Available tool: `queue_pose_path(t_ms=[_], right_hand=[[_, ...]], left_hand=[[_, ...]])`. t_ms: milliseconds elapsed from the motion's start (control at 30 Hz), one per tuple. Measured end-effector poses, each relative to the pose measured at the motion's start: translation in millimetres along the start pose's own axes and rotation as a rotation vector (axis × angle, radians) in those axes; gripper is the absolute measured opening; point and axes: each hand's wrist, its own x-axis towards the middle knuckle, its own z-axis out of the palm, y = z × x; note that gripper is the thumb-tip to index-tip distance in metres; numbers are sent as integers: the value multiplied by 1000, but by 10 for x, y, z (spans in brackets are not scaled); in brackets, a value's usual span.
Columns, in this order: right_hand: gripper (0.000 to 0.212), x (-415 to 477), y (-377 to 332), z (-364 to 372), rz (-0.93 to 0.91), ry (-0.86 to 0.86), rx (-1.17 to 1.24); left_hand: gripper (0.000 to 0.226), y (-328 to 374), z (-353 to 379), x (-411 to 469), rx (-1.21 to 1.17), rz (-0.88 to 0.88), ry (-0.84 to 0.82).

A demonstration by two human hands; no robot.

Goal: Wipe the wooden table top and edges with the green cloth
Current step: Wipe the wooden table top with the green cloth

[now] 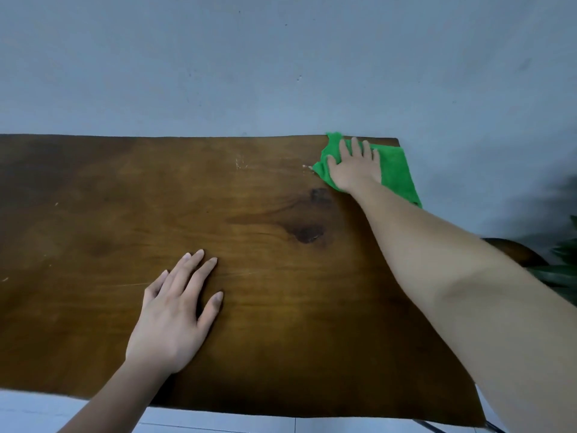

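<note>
We press our right hand [354,168] flat, fingers spread, on the green cloth [395,171] at the far right corner of the wooden bench [93,214], its edge overhanging there. Our left hand [175,310] rests flat, fingers apart, nearer us. We read no writing.

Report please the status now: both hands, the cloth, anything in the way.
Right hand flat on green cloth, far right corner of table. Left hand flat on bare wood, empty. White smears left of cloth. Nothing in the way.
</note>
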Motion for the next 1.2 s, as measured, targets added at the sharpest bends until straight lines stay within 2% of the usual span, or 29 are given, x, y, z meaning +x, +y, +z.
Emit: queue_pose_path(t_ms=[233,433,600,767,967,1133,1200], right_hand=[[77,-1270,-557,288,-476,-58,-114],[76,-2377,-526,476,-891,-165,-155],[75,-2024,-495,403,-1067,-198,-165],[76,-976,-732,276,-909,-144,-151],[80,162,-1051,175,-559,-58,-71],[72,336,-1476,264,-268,11,20],[72,221,-1647,284,-227,4,9]], left_hand=[[78,12,-17,4,2,-5,-12],[76,17,-31,2,-15,0,-6],[73,11,-31,20,-10,-5,-19],[74,4,-28,30,0,-12,-34],[73,33,-31,17,6,-15,-23],[75,36,-47,13,-8,-26,-22],[77,46,-53,10,-12,-32,-22]])
